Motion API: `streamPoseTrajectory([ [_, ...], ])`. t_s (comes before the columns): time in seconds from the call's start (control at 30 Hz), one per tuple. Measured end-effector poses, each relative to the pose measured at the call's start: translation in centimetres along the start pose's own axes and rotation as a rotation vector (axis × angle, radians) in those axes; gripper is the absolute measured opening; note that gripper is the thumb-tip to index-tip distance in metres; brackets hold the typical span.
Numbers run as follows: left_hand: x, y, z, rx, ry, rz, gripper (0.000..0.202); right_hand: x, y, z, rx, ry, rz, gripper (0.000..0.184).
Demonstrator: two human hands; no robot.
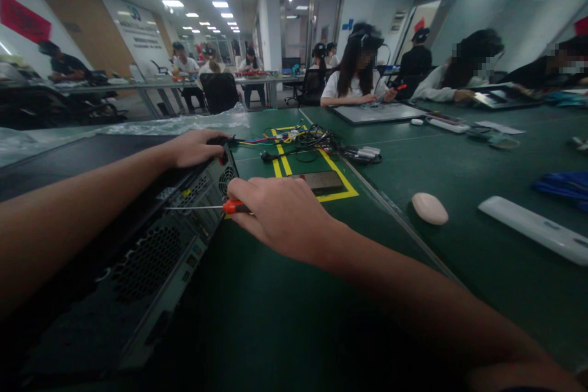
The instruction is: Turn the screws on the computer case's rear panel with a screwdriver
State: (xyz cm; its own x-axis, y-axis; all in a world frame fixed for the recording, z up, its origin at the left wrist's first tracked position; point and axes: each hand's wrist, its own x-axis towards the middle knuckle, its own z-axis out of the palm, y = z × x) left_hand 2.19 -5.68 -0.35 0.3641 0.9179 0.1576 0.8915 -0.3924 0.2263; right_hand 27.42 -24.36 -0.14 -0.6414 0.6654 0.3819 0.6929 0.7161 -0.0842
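Green table (399, 171): under everything here, and from the middle of my view its widest stretch runs off toward three o'clock.
Computer case (138, 269): big one, at eight o'clock on the tabletop! Stiff and, I'd reckon, heavy; that smooth dark skin could slip, so palms beneath opposite bottom edges, never fingertips on thin metal.
Cable bundle (316, 139): up at one o'clock, floppy by the look of it, best gathered in a whole fist.
Left hand (197, 148): just past nine, draped over the case's far top edge; how hard it presses, I can't tell.
Right hand (287, 214): at six, just off centre, fingers and thumb closed round the screwdriver (233, 207)!
Orange-and-black handle: between eight and nine, rigid and probably light, the proper place to grip.
Metal shaft (197, 208): slim, aimed at nine across the back panel; tip touching or short, can't say.
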Motion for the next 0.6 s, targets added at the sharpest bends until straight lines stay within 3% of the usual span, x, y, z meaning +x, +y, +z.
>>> streamPoseTrajectory([
  [0.6,0.13,-0.23,0.07,0.02,-0.012,0.034,0.077,0.0,0.07,-0.07,-0.029,-0.006,-0.003,0.021],
])
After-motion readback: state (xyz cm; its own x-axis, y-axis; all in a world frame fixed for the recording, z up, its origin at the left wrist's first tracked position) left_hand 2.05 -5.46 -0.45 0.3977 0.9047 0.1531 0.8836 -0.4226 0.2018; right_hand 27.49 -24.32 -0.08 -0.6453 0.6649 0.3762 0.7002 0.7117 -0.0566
